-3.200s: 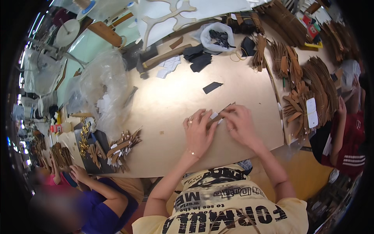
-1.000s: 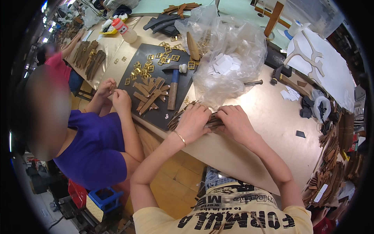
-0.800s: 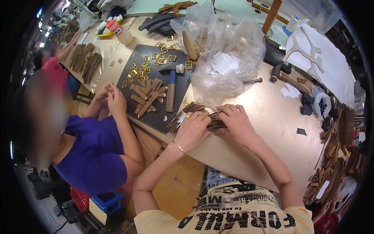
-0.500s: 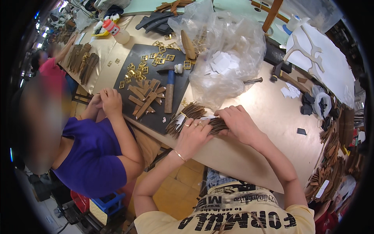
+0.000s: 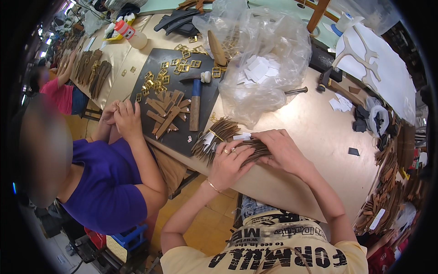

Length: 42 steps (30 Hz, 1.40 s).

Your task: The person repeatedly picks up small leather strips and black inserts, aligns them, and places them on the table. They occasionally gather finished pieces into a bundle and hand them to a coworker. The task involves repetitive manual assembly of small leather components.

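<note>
Both my hands are closed around a bundle of thin brown leather strips (image 5: 256,149) at the table's near edge. My left hand (image 5: 229,163), with rings on its fingers, presses on the bundle's left part. My right hand (image 5: 284,151) grips its right end, fingers over the top. Just left of it lies another bundle of leather strips (image 5: 223,126), bound with a yellowish band and holding white paper slips (image 5: 208,139). A further white slip (image 5: 242,136) rests behind the strips, near my fingers. My palms hide part of the bundle.
A dark board (image 5: 175,137) carries gold buckles (image 5: 157,81), brown leather tabs (image 5: 168,114) and a hammer (image 5: 195,102). Behind my hands lies a clear plastic bag (image 5: 273,41) with white papers. Another hammer (image 5: 340,86) lies to the right. At left sits a co-worker in purple (image 5: 114,182).
My hands stay on the strips, which shift slightly and show more between my hands. The co-worker's hands have moved a little, and the view has shifted slightly.
</note>
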Tool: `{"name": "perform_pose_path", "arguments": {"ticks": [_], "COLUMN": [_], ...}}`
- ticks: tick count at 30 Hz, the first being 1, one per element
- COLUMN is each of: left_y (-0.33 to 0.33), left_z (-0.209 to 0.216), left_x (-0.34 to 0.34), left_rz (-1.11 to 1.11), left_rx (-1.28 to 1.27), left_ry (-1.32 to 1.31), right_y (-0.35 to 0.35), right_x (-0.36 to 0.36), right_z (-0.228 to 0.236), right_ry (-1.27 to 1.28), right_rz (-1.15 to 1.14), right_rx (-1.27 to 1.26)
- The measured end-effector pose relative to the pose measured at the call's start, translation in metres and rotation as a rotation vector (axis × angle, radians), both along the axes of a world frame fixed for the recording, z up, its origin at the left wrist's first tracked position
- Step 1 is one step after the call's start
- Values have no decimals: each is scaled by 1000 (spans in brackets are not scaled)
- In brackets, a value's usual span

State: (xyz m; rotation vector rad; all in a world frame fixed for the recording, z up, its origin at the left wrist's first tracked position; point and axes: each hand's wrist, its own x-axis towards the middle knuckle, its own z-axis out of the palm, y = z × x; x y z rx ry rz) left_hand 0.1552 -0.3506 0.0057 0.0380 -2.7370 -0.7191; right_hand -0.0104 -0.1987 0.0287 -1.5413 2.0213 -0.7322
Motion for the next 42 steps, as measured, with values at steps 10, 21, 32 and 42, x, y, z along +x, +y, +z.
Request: {"name": "perform_pose_path", "arguments": {"ticks": [10,21,32,42], "left_y": [-13,1,19,17], "left_z": [19,20,11,13], "left_x": [-27,-13,-6,-8], "left_rz": [-23,69,14,14], "left_rx": [37,90,-214,-168], "left_ry": [-325,-288,-349,-392], "right_y": [-9,-7,15,27], "right_x": [-5,5,27,14], "right_z": [-2,4,1,4], "right_ry": [-295,-26,61,-19], "right_rz": [-117,-78,-39,-13], "right_rx": [33,68,3,34]}}
